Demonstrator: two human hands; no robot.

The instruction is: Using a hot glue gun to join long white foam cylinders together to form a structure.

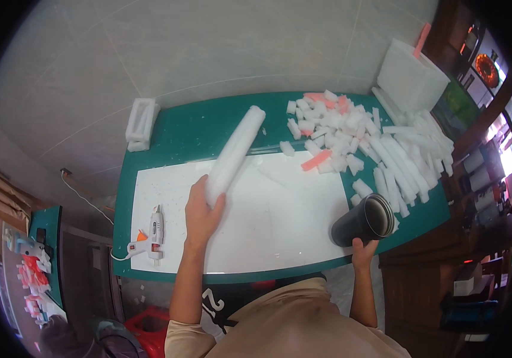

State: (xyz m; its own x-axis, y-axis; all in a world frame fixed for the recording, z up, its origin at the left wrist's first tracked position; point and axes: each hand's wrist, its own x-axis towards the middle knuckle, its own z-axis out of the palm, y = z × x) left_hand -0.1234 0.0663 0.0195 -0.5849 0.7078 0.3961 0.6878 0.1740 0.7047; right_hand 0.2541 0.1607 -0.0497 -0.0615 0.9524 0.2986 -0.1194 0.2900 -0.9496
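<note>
My left hand (pixel 203 210) is wrapped round the lower end of a long white foam roll (pixel 237 152). The roll slants up and to the right over a white board (pixel 280 238) on the green tabletop. At the board's right edge my right hand (pixel 363 252) grips a dark tumbler (pixel 351 225) by its underside. The tumbler is tilted, its open rim turned to the right, and no lid is on it. Most of my right fingers are hidden behind it.
A white glue gun (pixel 155 234) with a cord lies on the board's left. White and pink foam pieces (pixel 342 128) heap at the back right, beside long foam strips (pixel 402 164). A white foam box (pixel 411 77) stands behind them. A small foam frame (pixel 142 123) sits back left.
</note>
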